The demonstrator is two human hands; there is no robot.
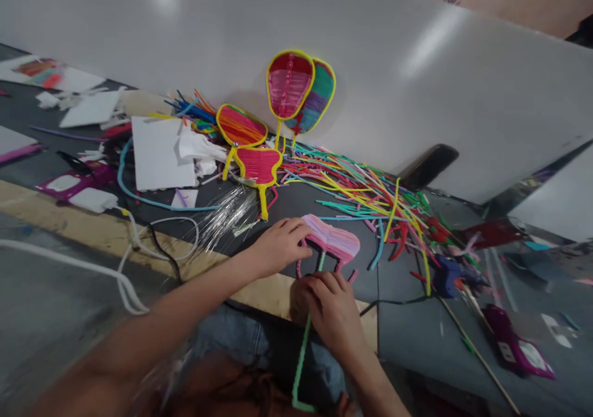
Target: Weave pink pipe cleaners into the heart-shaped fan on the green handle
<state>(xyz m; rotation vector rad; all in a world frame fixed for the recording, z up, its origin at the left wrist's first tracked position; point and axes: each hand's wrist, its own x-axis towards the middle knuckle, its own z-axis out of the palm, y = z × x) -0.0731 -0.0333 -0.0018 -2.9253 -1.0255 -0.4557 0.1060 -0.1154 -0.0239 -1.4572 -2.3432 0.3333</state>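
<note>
A pink and lilac pipe-cleaner fan head (340,239) with a wavy outline lies at the table's front edge. My left hand (283,245) grips its left edge, fingers curled over it. A twisted green pipe cleaner (302,358) runs from the fan's middle down towards my lap, its lower end bent. My right hand (334,309) is closed round this green stem just below the fan; the fingertips are partly hidden. Twisted pink pieces hang below the fan's lower edge. Behind my left hand lies a finished-looking pink fan with a yellow rim (257,168).
Loose coloured pipe cleaners (343,179) spread along the wall. Two yellow-rimmed fans (290,86) lean there, beside a dark phone-like object (430,165). A blue glue gun (447,276) sits at right, with purple packets (514,340) beyond. White cables (125,275) cross the left front edge.
</note>
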